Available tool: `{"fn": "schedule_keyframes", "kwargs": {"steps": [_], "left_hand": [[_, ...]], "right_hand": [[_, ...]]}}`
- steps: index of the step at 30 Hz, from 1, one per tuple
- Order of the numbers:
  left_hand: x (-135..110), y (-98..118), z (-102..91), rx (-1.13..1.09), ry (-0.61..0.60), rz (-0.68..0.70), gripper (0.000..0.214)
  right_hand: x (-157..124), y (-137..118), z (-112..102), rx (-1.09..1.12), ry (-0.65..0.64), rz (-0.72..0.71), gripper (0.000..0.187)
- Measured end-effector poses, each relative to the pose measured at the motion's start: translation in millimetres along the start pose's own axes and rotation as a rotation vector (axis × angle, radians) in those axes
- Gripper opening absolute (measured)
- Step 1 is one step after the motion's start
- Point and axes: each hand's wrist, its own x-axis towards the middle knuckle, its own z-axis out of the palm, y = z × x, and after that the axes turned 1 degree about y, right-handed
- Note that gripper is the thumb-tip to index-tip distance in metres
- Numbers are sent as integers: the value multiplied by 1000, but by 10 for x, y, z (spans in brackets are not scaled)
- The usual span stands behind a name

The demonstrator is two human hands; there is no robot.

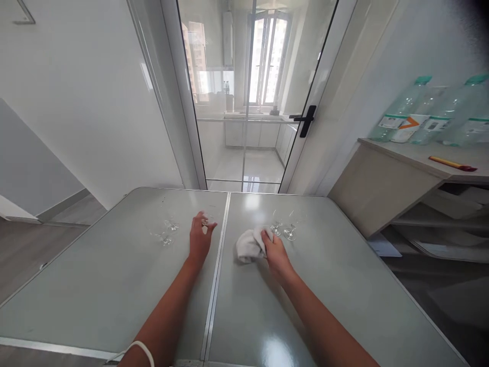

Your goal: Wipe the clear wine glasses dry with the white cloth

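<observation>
My left hand (199, 234) is above the left half of the table, with thumb and fingers curled around a clear stemmed glass (205, 222). Much of that glass is hidden by the fingers or too transparent to make out. A white cloth (250, 245) is bunched in my right hand (274, 251), just right of the table's middle seam. Beyond the right hand stand two clear stemmed glasses (290, 233), their round feet catching the light. Left of my left hand are two more clear stemmed glasses (166, 238), with faint outlines.
The grey-green table (114, 290) has a metal seam (216, 270) down its middle. Behind it is a glass door (229, 132) with a black handle (305, 121). At right, a shelf unit (401, 183) carries several plastic bottles (431, 122) and a yellow-and-red stick-shaped packet (453, 163).
</observation>
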Motion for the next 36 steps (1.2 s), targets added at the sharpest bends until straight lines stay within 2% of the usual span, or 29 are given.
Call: {"fn": "schedule_keyframes", "kwargs": {"steps": [2,4,5,8,10,12,14,17,19,21,23,27,30,32,33,34,36], "left_hand": [[-101,169,15,113,-131,148,59],[-206,297,41,173,-255,254,58],[-252,339,55,191,-305,300,57],[-353,397,87,233,-386,419,57],[-392,414,92,253,-393,498,55],[-419,440,83,254,-382,576,51],[-439,477,67,236,-365,633,47],[-459,526,39,179,-387,663,43],[-458,554,19,114,-466,616,43],[-440,596,-1,7,-581,465,45],[-406,660,-16,-165,-759,210,45],[-324,768,-28,-597,-1206,-385,47],[-290,751,-27,-777,-1398,-688,61],[-283,713,-26,-781,-1462,-740,67],[-284,696,-26,-740,-1447,-701,67],[-288,681,-25,-670,-1383,-615,64],[-310,660,-18,-446,-1144,-331,53]], "right_hand": [[-9,-78,-50,-4,181,-113,50],[-46,-147,-85,-152,230,-272,45],[-69,-167,-88,-245,177,-362,45],[-131,-176,-50,-464,-151,-584,52],[-144,-181,-22,-498,-289,-583,58],[-131,-222,-32,-449,-359,-469,62],[-98,-292,-91,-363,-455,-365,65],[-47,-385,-210,-318,-635,-330,64],[-35,-403,-257,-362,-726,-350,65],[-40,-380,-264,-438,-755,-411,64],[-49,-333,-248,-492,-732,-500,56],[-46,-252,-256,-464,-687,-613,41],[-51,-243,-294,-468,-691,-707,39],[-68,-250,-289,-475,-688,-763,41],[-77,-252,-270,-464,-675,-751,42],[-85,-251,-240,-440,-648,-701,43],[-92,-238,-159,-361,-569,-499,43]]}}
